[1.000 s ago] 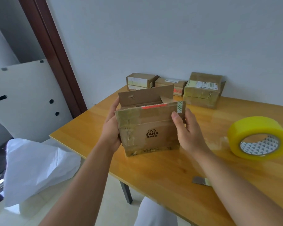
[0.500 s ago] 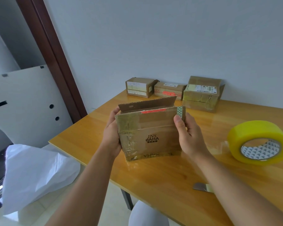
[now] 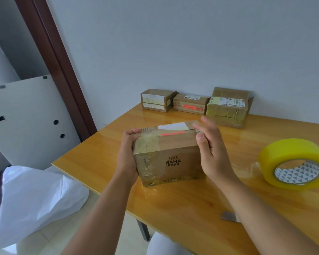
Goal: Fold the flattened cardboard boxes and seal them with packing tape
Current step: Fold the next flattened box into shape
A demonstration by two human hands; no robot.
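A small brown cardboard box, printed "INS BAHA" and patched with old tape, stands on the wooden table with its top flaps folded down. My left hand grips the box's left end, fingers curled over the top left corner. At the right end is my right hand, thumb on the front top corner and blurred, fairly straight fingers over the top flap. A big yellow roll of packing tape lies on the table to the right, a loose strip trailing toward the box.
Three taped cardboard boxes line the wall at the table's back. A small grey metal piece lies partly under my right forearm. A white plastic bag and a white panel are on the floor left of the table.
The raised rear flap has come down and the box top is now closed. My right hand's fingers moved up over the top flap; my left hand still holds the left end.
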